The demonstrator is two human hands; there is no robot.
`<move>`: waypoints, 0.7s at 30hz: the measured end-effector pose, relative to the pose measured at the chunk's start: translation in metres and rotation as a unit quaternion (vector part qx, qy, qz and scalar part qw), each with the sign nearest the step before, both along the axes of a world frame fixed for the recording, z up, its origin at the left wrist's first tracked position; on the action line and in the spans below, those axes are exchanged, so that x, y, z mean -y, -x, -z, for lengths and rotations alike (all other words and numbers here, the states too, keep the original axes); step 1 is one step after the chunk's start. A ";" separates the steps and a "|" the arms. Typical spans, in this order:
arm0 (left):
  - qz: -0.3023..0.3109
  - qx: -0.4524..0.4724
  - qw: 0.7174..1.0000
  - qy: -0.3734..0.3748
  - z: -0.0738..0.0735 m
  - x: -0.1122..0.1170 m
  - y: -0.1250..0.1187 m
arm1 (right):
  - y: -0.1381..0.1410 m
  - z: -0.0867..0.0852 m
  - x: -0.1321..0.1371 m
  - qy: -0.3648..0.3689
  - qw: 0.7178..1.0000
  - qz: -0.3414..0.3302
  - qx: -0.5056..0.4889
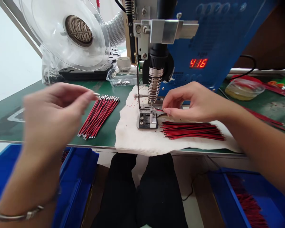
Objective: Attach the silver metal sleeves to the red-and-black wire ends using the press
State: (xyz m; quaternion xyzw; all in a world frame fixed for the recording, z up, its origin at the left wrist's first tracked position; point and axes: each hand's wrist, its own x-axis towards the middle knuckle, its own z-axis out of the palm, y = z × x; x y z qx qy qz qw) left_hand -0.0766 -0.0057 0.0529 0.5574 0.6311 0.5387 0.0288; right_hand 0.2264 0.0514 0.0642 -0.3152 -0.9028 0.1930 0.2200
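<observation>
My left hand (53, 110) is raised above the green bench, blurred, its fingers pinched on a small metal-tipped piece near the tinned ends of a bundle of red-black wires (98, 116). My right hand (192, 101) rests on the white cloth (133, 139), fingers pinched on a thin wire held at the small metal fixture (147, 119) under the soldering head (155, 85). Just in front of that hand lies a second pile of red-black wires (192, 130).
A blue machine body (211, 41) shows a red readout 416. A clear solder spool (68, 31) stands at the back left, beside a clear tray (121, 79) of small parts. Blue bins (78, 177) sit below the bench edge, one at right (247, 196) holding wires.
</observation>
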 end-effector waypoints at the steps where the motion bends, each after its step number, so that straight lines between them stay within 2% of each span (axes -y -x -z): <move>1: 0.034 0.044 0.998 -0.004 0.003 0.004 -0.023 | 0.002 0.001 0.000 0.002 1.000 -0.001 -0.005; 2: 0.080 0.095 0.992 -0.022 0.007 0.006 -0.042 | 0.003 0.002 0.000 0.007 1.000 -0.001 -0.006; 4: 0.157 0.178 0.971 -0.010 0.016 0.004 -0.069 | 0.005 0.005 0.000 0.018 1.000 -0.005 -0.004; 8: 0.251 0.288 0.923 0.052 0.032 -0.008 -0.086 | 0.006 0.009 -0.003 -0.004 1.000 -0.017 -0.006; 11: 0.263 0.319 0.908 0.063 0.038 -0.011 -0.087 | 0.006 0.011 -0.005 -0.035 0.999 -0.023 -0.009; 21: 0.248 0.261 0.927 0.109 0.043 -0.007 -0.085 | 0.007 0.008 0.000 -0.088 0.995 -0.032 0.026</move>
